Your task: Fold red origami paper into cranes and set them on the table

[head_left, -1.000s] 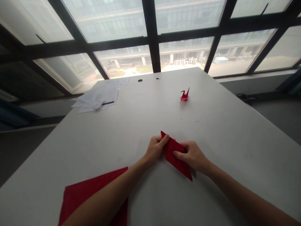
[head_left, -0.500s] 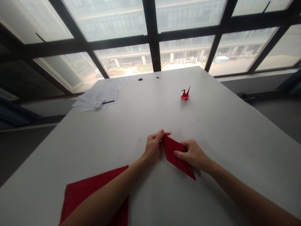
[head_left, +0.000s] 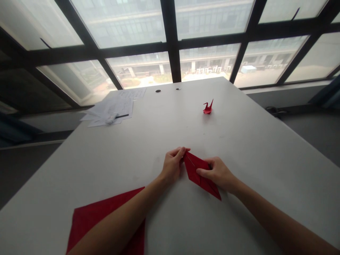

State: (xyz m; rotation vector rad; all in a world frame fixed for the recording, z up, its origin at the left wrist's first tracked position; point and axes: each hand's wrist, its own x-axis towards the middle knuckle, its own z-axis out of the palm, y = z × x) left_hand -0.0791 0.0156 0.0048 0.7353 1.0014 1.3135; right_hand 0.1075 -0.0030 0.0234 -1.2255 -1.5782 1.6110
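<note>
A folded red paper (head_left: 198, 173), kite-shaped, lies on the white table (head_left: 239, 148) in front of me. My left hand (head_left: 172, 165) pinches its far tip with thumb and fingers closed. My right hand (head_left: 217, 173) presses and grips the paper's right side, thumb on top. The paper's lower point sticks out toward me below my right hand.
A finished red paper crane (head_left: 208, 107) stands farther back on the table. A flat red paper sheet (head_left: 87, 221) lies near the front left, partly under my left forearm. White papers (head_left: 111, 108) with a pen lie at the back left corner. Large windows rise behind the table.
My left hand slid up to the folded paper's far tip, and the fold narrowed a little. The right hand stayed in place.
</note>
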